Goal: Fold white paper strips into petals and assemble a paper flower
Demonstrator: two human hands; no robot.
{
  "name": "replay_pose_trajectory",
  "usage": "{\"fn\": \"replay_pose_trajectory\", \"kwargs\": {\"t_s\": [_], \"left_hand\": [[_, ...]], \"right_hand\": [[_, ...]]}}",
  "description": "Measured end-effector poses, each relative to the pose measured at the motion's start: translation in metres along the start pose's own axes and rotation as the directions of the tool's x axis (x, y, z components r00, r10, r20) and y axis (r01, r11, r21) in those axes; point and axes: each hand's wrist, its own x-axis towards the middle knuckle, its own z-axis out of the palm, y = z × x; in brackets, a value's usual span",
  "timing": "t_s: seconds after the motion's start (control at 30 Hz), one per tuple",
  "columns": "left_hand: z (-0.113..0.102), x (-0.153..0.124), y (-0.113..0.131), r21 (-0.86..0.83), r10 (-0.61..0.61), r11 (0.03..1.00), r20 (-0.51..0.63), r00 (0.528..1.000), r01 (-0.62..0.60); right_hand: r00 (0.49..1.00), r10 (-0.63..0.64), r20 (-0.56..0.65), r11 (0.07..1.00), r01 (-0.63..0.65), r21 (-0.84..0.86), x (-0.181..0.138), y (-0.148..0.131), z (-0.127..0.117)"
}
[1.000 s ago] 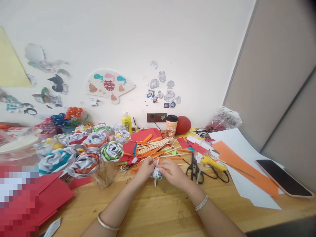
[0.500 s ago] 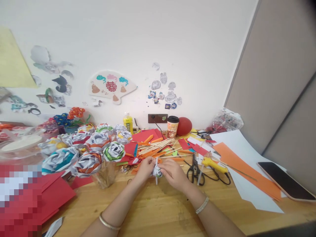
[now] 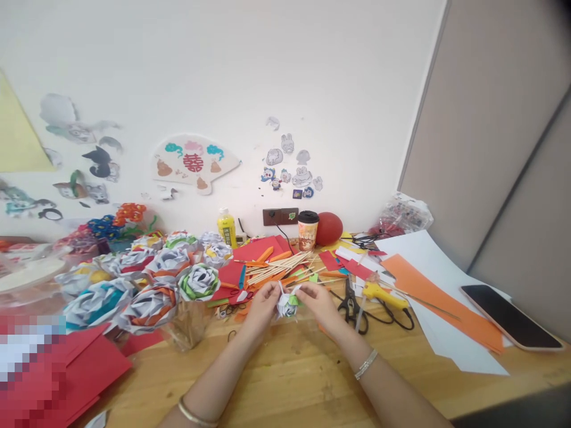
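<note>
Between my two hands is a small paper flower [image 3: 288, 305] of white and green folded strips, held just above the wooden table. My left hand [image 3: 264, 304] pinches its left side. At its upper right, the fingers of my right hand [image 3: 316, 302] are closed on a strip of the same flower. Larger finished-looking paper roses [image 3: 200, 282] in white with green, orange and teal stand to the left, near my left hand. Behind the hands lies a pile of thin wooden sticks [image 3: 279, 268] over orange and red paper.
Black scissors [image 3: 352, 306] and a yellow glue gun [image 3: 386, 295] lie right of my hands. A lidded paper cup [image 3: 308, 232], a red balloon [image 3: 329, 229] and a yellow bottle [image 3: 227, 228] stand along the wall. Far right lie orange paper [image 3: 439, 303] and a phone [image 3: 511, 317]; red paper [image 3: 91, 371] lies at left.
The flower has turned in my hands, so its green and white face shows more. My right hand has shifted slightly away from my left. The whole view has swung a little to the right.
</note>
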Motion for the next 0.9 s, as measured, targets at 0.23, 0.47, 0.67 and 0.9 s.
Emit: {"fn": "replay_pose_trajectory", "kwargs": {"t_s": [0.23,0.47,0.67,0.9], "left_hand": [[-0.003,-0.002,0.012,0.178,0.083,0.98,0.034,0.996,-0.088],[-0.007,-0.007,0.019,0.4,0.267,0.853,0.215,0.939,-0.334],[-0.005,-0.005,0.016,0.338,0.291,0.891,0.087,0.953,-0.303],[-0.006,0.0,0.012,0.173,0.17,0.972,-0.043,0.985,-0.16]], "right_hand": [[0.999,-0.034,-0.041,0.997,0.032,-0.067,-0.001,-0.003,-0.002],[0.95,-0.311,-0.022,0.895,0.285,-0.345,-0.008,-0.022,-0.004],[0.942,-0.334,-0.021,0.897,0.31,-0.316,-0.009,-0.024,-0.006],[0.934,-0.353,-0.061,0.878,0.308,-0.366,-0.007,-0.021,-0.011]]}}
